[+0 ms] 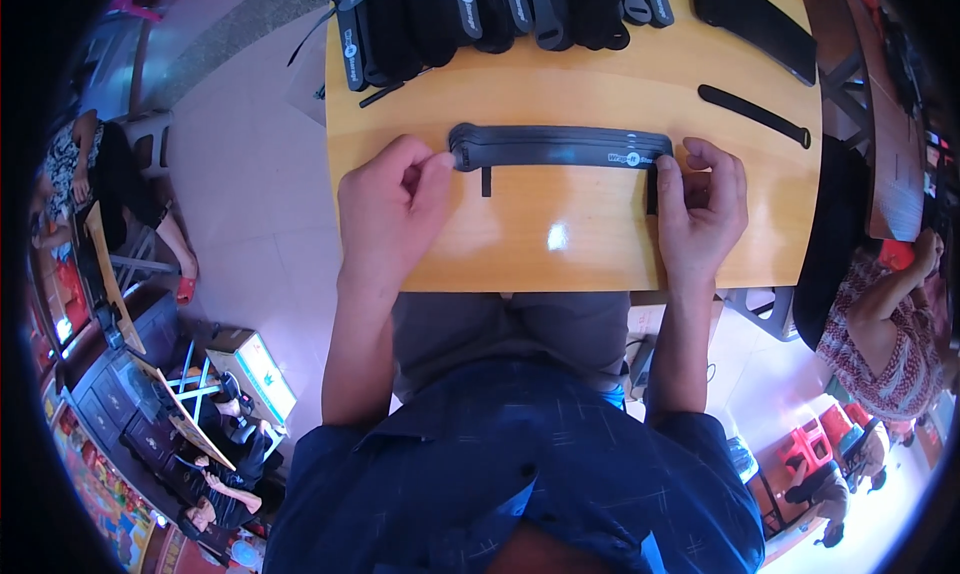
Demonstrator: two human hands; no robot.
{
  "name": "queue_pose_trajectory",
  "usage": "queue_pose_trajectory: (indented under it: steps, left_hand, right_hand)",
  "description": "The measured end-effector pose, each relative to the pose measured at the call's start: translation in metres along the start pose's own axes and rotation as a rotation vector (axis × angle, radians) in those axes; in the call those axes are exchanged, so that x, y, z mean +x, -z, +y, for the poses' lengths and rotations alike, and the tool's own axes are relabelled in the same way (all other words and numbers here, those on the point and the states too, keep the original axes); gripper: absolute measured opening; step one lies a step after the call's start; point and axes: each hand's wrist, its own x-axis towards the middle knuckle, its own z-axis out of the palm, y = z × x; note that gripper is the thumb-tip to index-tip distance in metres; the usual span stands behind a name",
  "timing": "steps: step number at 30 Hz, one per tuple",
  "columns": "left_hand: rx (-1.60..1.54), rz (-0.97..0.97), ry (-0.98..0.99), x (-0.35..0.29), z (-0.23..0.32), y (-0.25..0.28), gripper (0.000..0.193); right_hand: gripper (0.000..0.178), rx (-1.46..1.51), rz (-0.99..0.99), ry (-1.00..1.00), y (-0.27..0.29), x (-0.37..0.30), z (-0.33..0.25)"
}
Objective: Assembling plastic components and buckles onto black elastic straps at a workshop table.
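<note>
A flat stack of black hook-and-loop straps (560, 147) with rounded ends lies crosswise on the wooden table in front of me. At its left end my left hand (395, 199) is closed, thumb and curled fingers pinching the strap tips. My right hand (705, 199) grips the other end, its thumb along the near side and its fingers bent behind. A short black strip (486, 182) sticks out below the stack near the left end. Another dark piece (652, 190) shows beside my right thumb, partly hidden.
Bundles of black straps (490, 14) line the far edge of the yellow tabletop (560, 244). One loose strap (755, 116) lies at the right, below a wide black piece (755, 26). Other people sit at both sides; a carton (250, 374) stands on the floor at left.
</note>
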Motion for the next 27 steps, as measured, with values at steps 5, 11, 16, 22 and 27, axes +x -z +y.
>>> queue_pose_trajectory:
  steps: [5, 11, 16, 22, 27]
  left_hand:
    - [0.06, 0.164, -0.351, -0.028, -0.003, 0.003, 0.037]
    - [0.417, -0.139, -0.569, -0.032, 0.0, -0.025, 0.09]
    - [0.443, -0.167, -0.524, -0.031, -0.011, -0.039, 0.101]
    - [0.498, -0.188, -0.525, -0.03, -0.005, -0.031, 0.1]
    - [0.494, -0.197, -0.518, -0.026, -0.012, -0.034, 0.099]
  right_hand:
    - [0.03, -0.113, 0.009, 0.265, 0.004, -0.003, -0.021]
    - [0.068, -0.396, -0.441, 0.509, -0.007, -0.025, -0.039]
    - [0.081, -0.496, -0.559, 0.571, -0.005, -0.031, -0.02]
    - [0.082, -0.564, -0.536, 0.555, 0.022, -0.018, -0.001]
    - [0.087, -0.613, -0.53, 0.505, 0.021, -0.013, 0.016]
